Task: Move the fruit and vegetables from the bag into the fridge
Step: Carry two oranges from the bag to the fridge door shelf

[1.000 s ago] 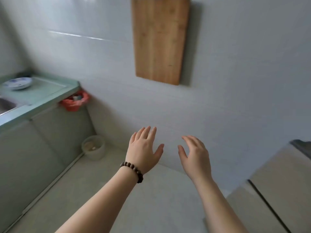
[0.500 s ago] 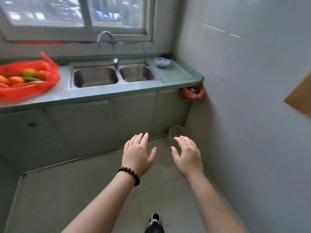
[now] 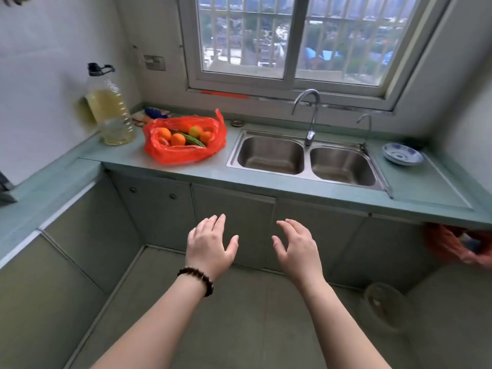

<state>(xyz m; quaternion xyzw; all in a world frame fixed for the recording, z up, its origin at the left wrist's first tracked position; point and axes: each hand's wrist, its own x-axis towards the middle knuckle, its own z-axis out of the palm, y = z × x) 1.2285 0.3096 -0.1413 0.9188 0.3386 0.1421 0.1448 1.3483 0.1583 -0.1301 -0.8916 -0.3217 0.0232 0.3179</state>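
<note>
The crinkled red plastic bag (image 3: 185, 141) sat on the smooth green counter (image 3: 186, 174), just left of the stainless double sink (image 3: 306, 158). Inside lay round orange fruit (image 3: 177, 139) and a long bumpy green vegetable (image 3: 191, 139). Left hand (image 3: 210, 247) and right hand (image 3: 298, 249) hovered below the sink, fingers spread, holding nothing.

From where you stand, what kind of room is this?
Most likely a small home kitchen: a steel double sink set in a green counter under a window, and a large bottle of cooking oil nearby.
</note>
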